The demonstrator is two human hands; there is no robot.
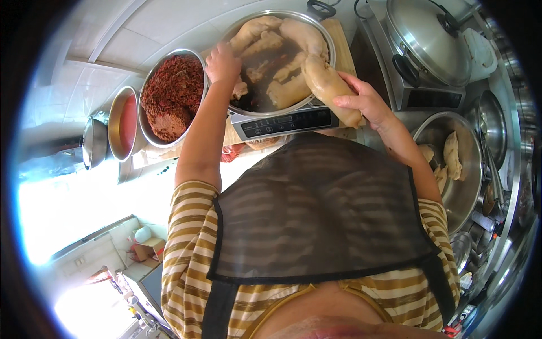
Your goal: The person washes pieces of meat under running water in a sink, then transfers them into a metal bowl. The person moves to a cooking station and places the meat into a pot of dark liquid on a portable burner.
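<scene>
My right hand (pixel 362 99) grips a pale pig's trotter (pixel 324 80), held slanting across the right front rim of a wide steel pot (pixel 332 46). The trotter's upper end is over the pot, and its lower end juts out in front. Several more trotters (pixel 292 91) lie in dark liquid inside the pot. Over the pot's left rim is my left hand (pixel 223 63), back upward, its fingertips mostly hidden. A smaller meat piece (pixel 240 88) lies just below that hand. Whether the left fingers hold anything is unclear.
Below the pot is an induction cooker (pixel 283 123). To its left stand a bowl of red-brown chilli paste (pixel 171 97) and a bowl of pinkish liquid (pixel 128 120). At right are a lidded wok (pixel 427 42) on another cooker and a steel basin (pixel 465 203) holding pale meat pieces.
</scene>
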